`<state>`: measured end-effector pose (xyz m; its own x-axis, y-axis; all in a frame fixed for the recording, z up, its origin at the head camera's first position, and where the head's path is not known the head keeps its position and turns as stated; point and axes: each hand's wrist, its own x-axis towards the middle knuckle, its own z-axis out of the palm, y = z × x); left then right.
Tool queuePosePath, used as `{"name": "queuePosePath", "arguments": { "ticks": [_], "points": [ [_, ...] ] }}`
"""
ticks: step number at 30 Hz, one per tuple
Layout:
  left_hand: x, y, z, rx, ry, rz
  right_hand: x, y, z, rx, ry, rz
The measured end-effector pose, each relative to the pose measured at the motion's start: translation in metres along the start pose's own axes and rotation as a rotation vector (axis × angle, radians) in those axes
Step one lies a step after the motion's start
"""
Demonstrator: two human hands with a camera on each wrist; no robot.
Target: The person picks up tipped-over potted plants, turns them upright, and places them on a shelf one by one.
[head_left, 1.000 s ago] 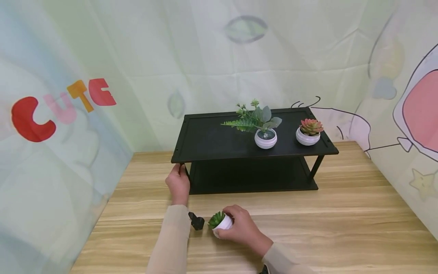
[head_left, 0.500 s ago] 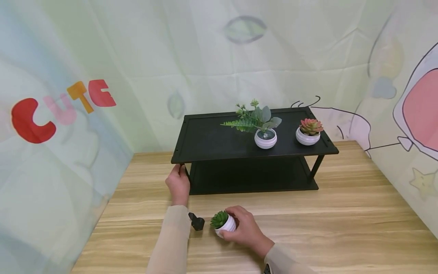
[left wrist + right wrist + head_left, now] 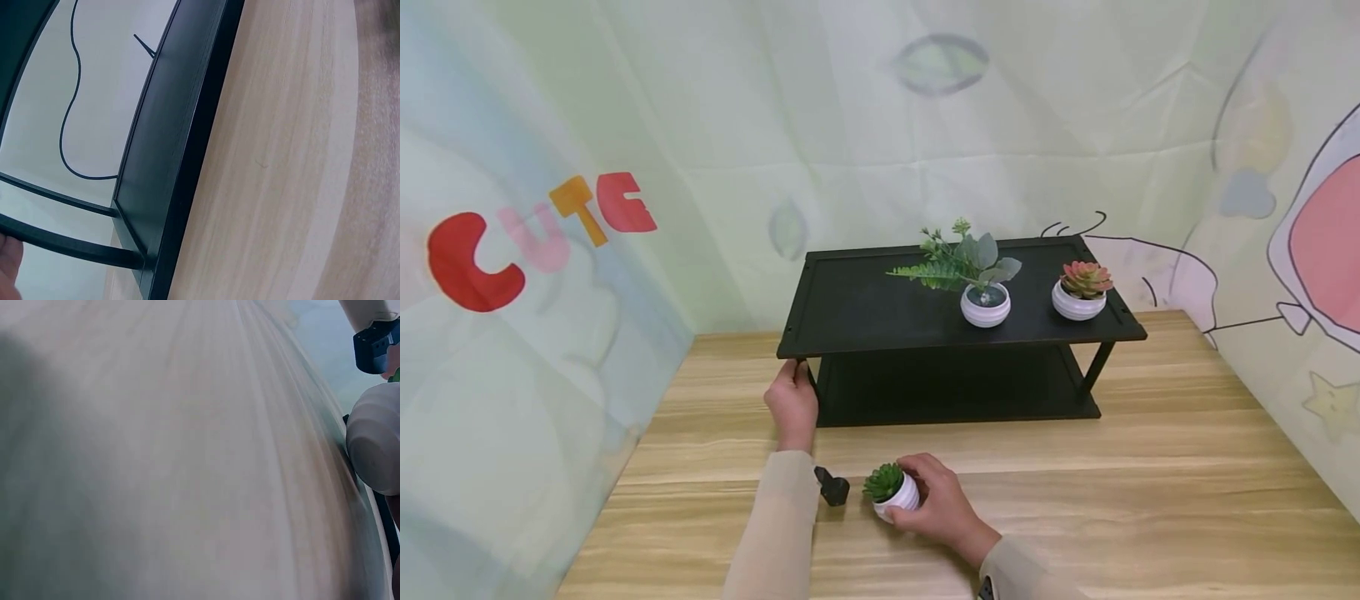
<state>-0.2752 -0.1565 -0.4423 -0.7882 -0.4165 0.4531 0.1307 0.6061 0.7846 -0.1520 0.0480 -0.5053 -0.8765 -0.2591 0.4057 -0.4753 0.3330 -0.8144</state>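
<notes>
My left hand (image 3: 792, 407) grips the front left leg of a black two-tier shelf (image 3: 857, 308), just under its top board. In the left wrist view, fingertips (image 3: 9, 256) lie against that dark leg (image 3: 75, 245). Low in the head view, my right hand (image 3: 942, 507) holds a potted green succulent (image 3: 883, 483) by its ribbed white pot, thumb on the near side and fingers on the far side. The plant leans to the left. From the right wrist, the white pot (image 3: 378, 440) shows its underside at the right edge, with most of the hand out of view.
On the shelf's top board stand a leafy green plant (image 3: 986, 307) and a pink-tipped succulent (image 3: 1081, 292), both in white pots. A small black device (image 3: 832, 487) sits at the left sleeve. Printed cloth (image 3: 865, 125) hangs behind the wooden table (image 3: 1187, 467).
My right hand has turned the potted succulent more upright and shifted it slightly right. The left hand keeps its grip on the shelf leg.
</notes>
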Motion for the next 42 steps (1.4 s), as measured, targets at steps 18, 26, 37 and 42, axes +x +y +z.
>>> {"name": "queuePosePath", "arguments": {
  "ticks": [18, 26, 37, 42],
  "points": [
    [-0.001, 0.002, -0.001, -0.012, -0.013, -0.014, -0.005, 0.015, -0.001, 0.122, 0.032, -0.024],
    [-0.001, 0.002, 0.0, 0.006, -0.008, -0.012, -0.007, 0.005, -0.005, 0.037, 0.049, -0.013],
    [-0.001, 0.001, 0.001, 0.012, -0.001, -0.004, -0.009, 0.013, -0.006, -0.013, 0.018, -0.013],
    [0.0, -0.001, 0.001, 0.013, 0.006, 0.01, -0.01, 0.014, -0.006, -0.038, 0.02, -0.027]
  ]
}}
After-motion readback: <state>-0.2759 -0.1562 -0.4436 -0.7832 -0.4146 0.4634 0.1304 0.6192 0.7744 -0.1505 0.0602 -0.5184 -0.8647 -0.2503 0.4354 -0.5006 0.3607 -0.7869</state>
